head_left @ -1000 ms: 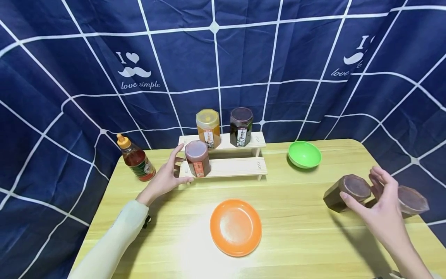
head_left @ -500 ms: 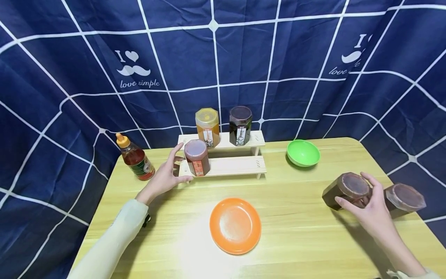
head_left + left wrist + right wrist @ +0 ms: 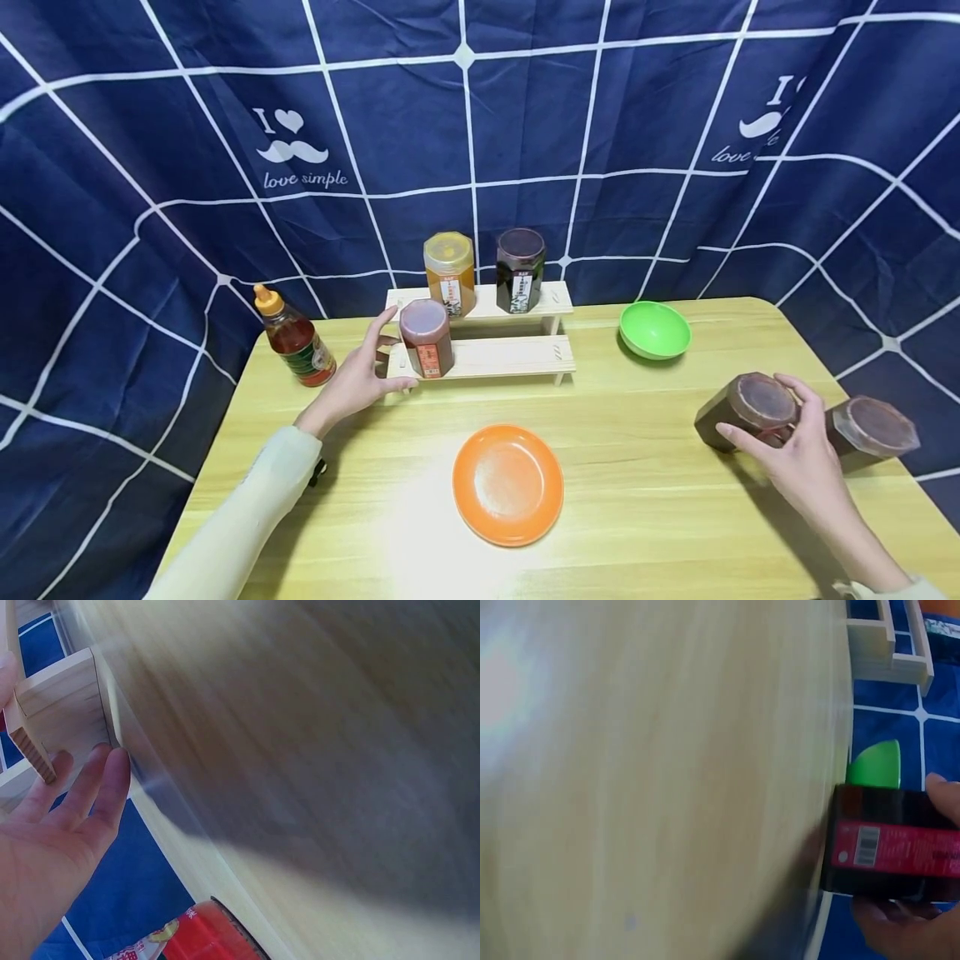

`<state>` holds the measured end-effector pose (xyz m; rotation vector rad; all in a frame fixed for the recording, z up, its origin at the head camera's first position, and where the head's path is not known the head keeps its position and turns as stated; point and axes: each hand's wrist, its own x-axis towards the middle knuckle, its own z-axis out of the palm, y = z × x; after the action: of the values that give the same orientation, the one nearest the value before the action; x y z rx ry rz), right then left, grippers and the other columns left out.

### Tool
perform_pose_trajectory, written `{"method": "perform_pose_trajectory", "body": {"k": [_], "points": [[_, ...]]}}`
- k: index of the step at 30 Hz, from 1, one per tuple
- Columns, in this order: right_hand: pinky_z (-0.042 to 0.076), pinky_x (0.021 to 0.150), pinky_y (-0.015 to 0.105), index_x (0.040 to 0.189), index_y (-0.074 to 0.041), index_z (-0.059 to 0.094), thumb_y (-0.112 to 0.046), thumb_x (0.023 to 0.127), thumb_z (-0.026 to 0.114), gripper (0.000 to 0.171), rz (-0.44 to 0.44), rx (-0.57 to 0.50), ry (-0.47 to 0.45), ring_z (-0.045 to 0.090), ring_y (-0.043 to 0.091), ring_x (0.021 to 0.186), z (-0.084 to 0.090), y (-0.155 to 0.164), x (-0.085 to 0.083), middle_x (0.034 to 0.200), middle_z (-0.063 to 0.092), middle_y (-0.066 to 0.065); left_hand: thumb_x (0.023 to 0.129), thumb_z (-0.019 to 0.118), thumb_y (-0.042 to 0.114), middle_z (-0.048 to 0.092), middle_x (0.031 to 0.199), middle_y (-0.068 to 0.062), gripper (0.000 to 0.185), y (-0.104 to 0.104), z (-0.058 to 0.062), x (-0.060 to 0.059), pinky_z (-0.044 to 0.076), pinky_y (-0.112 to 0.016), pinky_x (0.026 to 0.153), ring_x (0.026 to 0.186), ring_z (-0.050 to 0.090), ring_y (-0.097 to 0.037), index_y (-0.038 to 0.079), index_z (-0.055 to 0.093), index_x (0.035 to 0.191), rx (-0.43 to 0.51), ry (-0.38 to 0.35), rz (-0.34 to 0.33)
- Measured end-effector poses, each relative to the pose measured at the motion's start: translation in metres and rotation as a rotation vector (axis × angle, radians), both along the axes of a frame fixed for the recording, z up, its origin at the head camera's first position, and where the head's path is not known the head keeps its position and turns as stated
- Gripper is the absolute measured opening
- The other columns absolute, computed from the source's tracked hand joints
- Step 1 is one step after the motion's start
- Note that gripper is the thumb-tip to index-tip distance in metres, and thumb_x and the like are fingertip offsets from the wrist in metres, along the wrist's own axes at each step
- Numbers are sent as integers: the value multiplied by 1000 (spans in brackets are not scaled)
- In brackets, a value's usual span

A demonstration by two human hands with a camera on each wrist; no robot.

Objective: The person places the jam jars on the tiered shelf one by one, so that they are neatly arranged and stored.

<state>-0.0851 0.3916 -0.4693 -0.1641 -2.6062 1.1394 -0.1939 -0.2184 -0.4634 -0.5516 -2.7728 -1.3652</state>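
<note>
The head view takes in the whole wooden table, while the right wrist view alone shows the red label with its barcode on the dark jar, and the left wrist view alone shows the end grain of the wooden step shelf right at the fingertips. In the head view the dark jar sits in the right part of the frame, with the right hand curled around it from the near side, fingers over its lid edge and thumb on its lower side. A second dark jar stands just beside it toward the right edge, partly behind the hand. The held jar appears upright, its lid up and leaning toward the upper right of the frame. The left hand is spread and relaxed in the left centre of the frame, its fingers at the left end of the shelf and just beside the reddish jar on the lower step, without gripping it. An amber jar and a black jar stand on the upper step. A sauce bottle stands left of the hand, a green bowl lies right of the shelf, and an orange plate lies at lower centre.
</note>
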Motion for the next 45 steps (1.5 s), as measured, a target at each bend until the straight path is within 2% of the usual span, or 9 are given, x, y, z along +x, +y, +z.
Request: {"method": "perform_pose_trajectory", "body": {"k": [6, 11, 14, 19, 21, 26, 29, 37, 45], "points": [[39, 71, 13, 169, -19, 27, -19, 84, 98, 110, 50, 69, -2, 54, -8, 87, 5, 4, 2, 127, 55, 17, 87, 97, 19, 63, 145, -25, 123, 0, 1, -1, 58, -58, 95, 128, 64, -40, 28, 11, 175, -12, 10, -2], [36, 77, 10, 168, -12, 28, -12, 83, 97, 110, 120, 90, 49, 49, -14, 95, 3, 9, 3, 134, 53, 22, 87, 97, 19, 63, 145, -26, 123, 1, 3, -2, 58, -59, 95, 129, 63, -40, 28, 12, 175, -10, 14, -5], [36, 84, 3, 168, -12, 30, -3, 82, 96, 109, 166, 70, 92, 49, -18, 104, 2, 11, 3, 142, 48, 11, 87, 97, 19, 62, 145, -26, 123, 1, 3, -3, 58, -60, 95, 130, 63, -41, 28, 12, 175, -12, 19, -9], [40, 87, 1, 166, -13, 34, 1, 80, 96, 107, 194, 58, 128, 52, -20, 108, 5, 14, 3, 138, 45, -16, 87, 97, 18, 63, 145, -26, 122, 2, 3, -4, 57, -60, 95, 130, 63, -41, 27, 12, 175, -4, 25, -7], [41, 85, 2, 166, -13, 35, -2, 81, 97, 106, 184, 69, 121, 53, -20, 105, 7, 14, 3, 136, 46, -15, 87, 97, 18, 63, 144, -26, 122, 2, 2, -3, 57, -60, 96, 129, 64, -41, 27, 12, 175, 1, 19, -7], [42, 79, 4, 166, -14, 34, -8, 82, 98, 106, 152, 81, 77, 56, -18, 97, 12, 11, 7, 130, 53, 1, 87, 97, 17, 63, 145, -26, 122, 1, -1, 0, 57, -60, 94, 129, 64, -42, 27, 13, 175, 4, 8, -5], [42, 78, 5, 167, -16, 34, -10, 83, 98, 106, 141, 79, 73, 57, -17, 94, 16, 6, 9, 126, 56, 6, 88, 97, 18, 63, 145, -26, 121, 0, 0, 1, 57, -60, 93, 129, 64, -42, 27, 13, 175, 1, 10, -4], [41, 82, 7, 168, -24, 32, -12, 85, 97, 105, 184, 70, 102, 62, -12, 95, 35, -23, 6, 121, 61, -3, 87, 97, 20, 63, 144, -27, 123, -3, 1, 2, 58, -60, 96, 126, 65, -43, 29, 12, 175, -3, -9, 8], [45, 81, 10, 165, -16, 34, -5, 80, 99, 107, 244, 51, 147, 66, -1, 90, 44, -51, -5, 112, 67, -7, 87, 97, 19, 63, 144, -27, 122, 0, 1, 1, 58, -59, 95, 126, 65, -43, 27, 12, 175, -2, 4, -4]]}}
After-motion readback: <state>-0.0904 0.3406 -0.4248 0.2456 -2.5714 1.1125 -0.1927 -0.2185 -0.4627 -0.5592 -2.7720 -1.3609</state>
